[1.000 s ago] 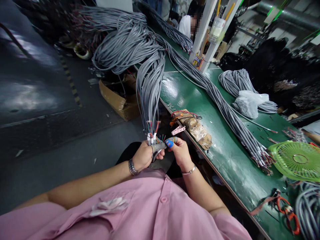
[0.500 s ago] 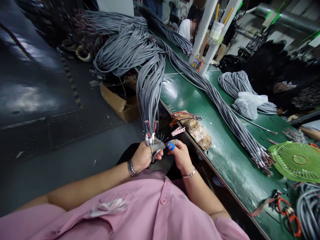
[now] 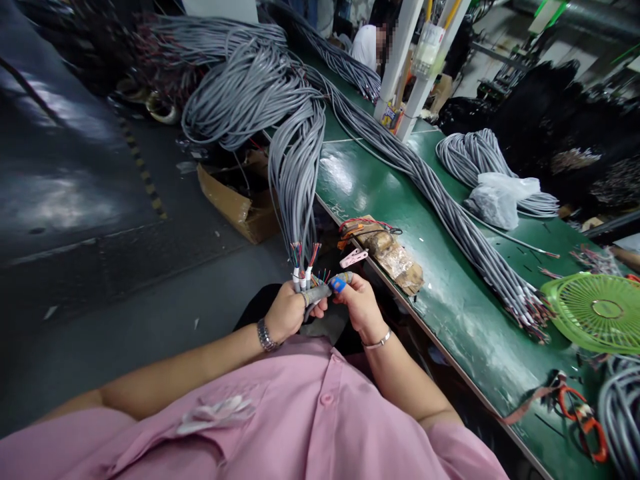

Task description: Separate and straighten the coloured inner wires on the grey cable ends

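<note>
My left hand (image 3: 291, 311) is closed around the ends of several grey cables (image 3: 296, 173), which hang down from the bench. Coloured wires (image 3: 314, 252) and white bands (image 3: 297, 275) show at the cable ends above my fist. Grey covering wraps my left thumb. Fingertips pinched, my right hand (image 3: 364, 308) meets the left thumb at thin coloured wires (image 3: 325, 275) of one cable end. Blue tape (image 3: 339, 285) wraps a right fingertip, and grey covering is on another finger. Exactly what the right fingertips grip is too small to see.
On the green bench (image 3: 350, 173) lie a long cable bundle (image 3: 430, 180), a taped cardboard block (image 3: 395, 257) with a pink clip (image 3: 353, 259), a green fan (image 3: 595, 310) and orange-handled scissors (image 3: 585, 420). A cardboard box (image 3: 235, 207) stands on the floor. Another person (image 3: 367, 47) is at the back.
The camera view has shifted slightly. My right fingertips have moved a little closer in against the left thumb; the left hand keeps its hold on the cables.
</note>
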`<state>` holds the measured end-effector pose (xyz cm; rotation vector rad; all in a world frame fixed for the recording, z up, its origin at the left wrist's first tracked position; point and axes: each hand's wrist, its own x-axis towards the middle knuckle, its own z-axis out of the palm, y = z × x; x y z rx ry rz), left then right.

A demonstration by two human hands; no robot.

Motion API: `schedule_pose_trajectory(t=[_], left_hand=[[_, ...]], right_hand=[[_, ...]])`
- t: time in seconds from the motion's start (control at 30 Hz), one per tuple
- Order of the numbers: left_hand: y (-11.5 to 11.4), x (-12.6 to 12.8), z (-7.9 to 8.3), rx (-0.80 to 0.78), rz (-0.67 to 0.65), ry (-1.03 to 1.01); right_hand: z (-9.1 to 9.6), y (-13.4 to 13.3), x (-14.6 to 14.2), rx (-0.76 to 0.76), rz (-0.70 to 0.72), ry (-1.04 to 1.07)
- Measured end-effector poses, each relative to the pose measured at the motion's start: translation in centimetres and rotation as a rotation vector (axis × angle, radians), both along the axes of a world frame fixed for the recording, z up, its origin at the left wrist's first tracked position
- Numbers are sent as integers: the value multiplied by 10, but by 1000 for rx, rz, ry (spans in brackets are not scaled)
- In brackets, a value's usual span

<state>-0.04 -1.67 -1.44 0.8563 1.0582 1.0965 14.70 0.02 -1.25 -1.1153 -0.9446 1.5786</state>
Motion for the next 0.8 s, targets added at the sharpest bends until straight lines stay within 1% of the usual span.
schedule_pose_trajectory(t=[0.23,0.47,0.63,0.8], left_hand=[[-1,0,-4,42,-1,-7],[-1,-1,-2,32,-3,15],[-1,-1,-4,12,-2,9],[-1,0,-4,20,28,-16]], right_hand=[[-3,-3,-2,23,-46,12],[-2,0,-3,2,-44,37],[0,0,-4,20,-74,52],[-4,-3,-6,33,-137,52]])
